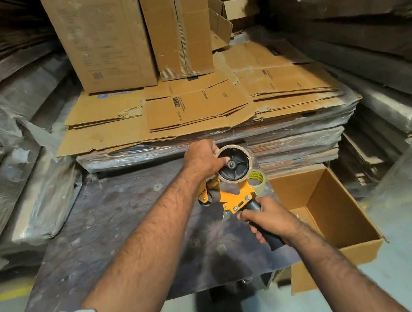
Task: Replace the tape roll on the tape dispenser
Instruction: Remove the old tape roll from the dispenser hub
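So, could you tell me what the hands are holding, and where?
Tape dispenser: right hand on its black handle; left hand grips the spent core on its hub.

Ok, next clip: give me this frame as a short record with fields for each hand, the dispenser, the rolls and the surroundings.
left hand: left hand grips the rim of the nearly empty cardboard core on the hub
right hand: right hand wrapped around the black handle
dispenser: yellow tape dispenser held above the dark table
spare roll: clear tape roll behind the dispenser, partly hidden
box: open cardboard box at the table's right side
background: flattened cartons stacked behind
stage: old core not yet off
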`<state>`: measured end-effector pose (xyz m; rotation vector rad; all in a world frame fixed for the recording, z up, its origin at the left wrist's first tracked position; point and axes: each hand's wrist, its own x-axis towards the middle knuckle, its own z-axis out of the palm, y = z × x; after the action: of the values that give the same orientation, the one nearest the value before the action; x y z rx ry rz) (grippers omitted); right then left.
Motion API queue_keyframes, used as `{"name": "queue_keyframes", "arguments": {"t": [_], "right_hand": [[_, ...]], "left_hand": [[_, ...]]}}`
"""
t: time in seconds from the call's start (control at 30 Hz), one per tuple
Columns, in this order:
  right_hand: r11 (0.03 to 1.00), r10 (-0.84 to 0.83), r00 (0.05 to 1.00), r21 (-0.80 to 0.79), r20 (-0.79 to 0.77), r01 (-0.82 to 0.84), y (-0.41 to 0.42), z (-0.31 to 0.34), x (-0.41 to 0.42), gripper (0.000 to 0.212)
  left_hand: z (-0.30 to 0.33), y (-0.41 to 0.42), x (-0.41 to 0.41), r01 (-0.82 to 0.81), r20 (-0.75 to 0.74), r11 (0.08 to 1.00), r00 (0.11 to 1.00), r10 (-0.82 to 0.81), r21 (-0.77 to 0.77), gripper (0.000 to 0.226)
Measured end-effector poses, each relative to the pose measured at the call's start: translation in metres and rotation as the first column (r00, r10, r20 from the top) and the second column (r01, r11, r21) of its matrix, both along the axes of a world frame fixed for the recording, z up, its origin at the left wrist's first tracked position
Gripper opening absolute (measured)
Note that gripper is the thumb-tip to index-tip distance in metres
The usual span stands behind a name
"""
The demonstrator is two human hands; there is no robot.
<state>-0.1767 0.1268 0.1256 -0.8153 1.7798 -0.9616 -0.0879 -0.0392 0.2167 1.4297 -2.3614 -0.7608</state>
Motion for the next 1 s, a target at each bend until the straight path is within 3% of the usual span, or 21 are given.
{"name": "queue_keyframes", "arguments": {"t": [0.17,0.23,0.33,0.4,0.53,0.7,0.83,1.0], "right_hand": [[0.999,-0.022,1.0,0.029,-0.008,0.022,-0.004,0.002,-0.001,0.025],[0.999,-0.005,0.999,0.037,-0.048,0.007,-0.006,0.002,-0.002,0.025],[0.998,0.027,0.992,0.064,-0.12,-0.019,-0.007,0.002,-0.004,0.022],[0.997,0.043,0.99,0.074,-0.131,-0.034,-0.009,0.002,-0.003,0.023],[0.996,0.055,0.989,0.077,-0.14,-0.044,-0.015,0.003,0.004,0.022],[0.992,0.091,0.984,0.095,-0.156,-0.077,-0.019,0.007,0.017,0.023],[0.996,0.05,0.988,0.082,-0.148,-0.038,-0.025,0.013,0.03,0.025],[0.992,0.032,0.992,0.125,-0.124,-0.017,-0.028,0.021,0.045,0.022]], "left_hand": [[-0.004,-0.005,0.003,-0.061,-0.08,0.98,0.994,0.078,0.191,0.023],[-0.006,-0.008,0.009,-0.022,-0.074,0.976,0.997,0.039,0.217,0.024],[0.0,-0.015,0.02,0.166,0.076,0.986,0.983,-0.168,0.028,0.039],[0.009,-0.021,0.024,0.301,0.042,0.953,0.953,-0.299,-0.048,0.051],[0.02,-0.027,0.027,0.472,0.1,0.872,0.881,-0.462,-0.13,0.038],[0.02,-0.035,0.036,0.477,0.156,0.866,0.877,-0.455,-0.149,0.031],[0.011,-0.039,0.05,0.363,0.101,0.912,0.932,-0.349,-0.191,0.031],[-0.006,-0.045,0.064,0.195,-0.032,0.98,0.98,-0.196,-0.045,0.025]]}}
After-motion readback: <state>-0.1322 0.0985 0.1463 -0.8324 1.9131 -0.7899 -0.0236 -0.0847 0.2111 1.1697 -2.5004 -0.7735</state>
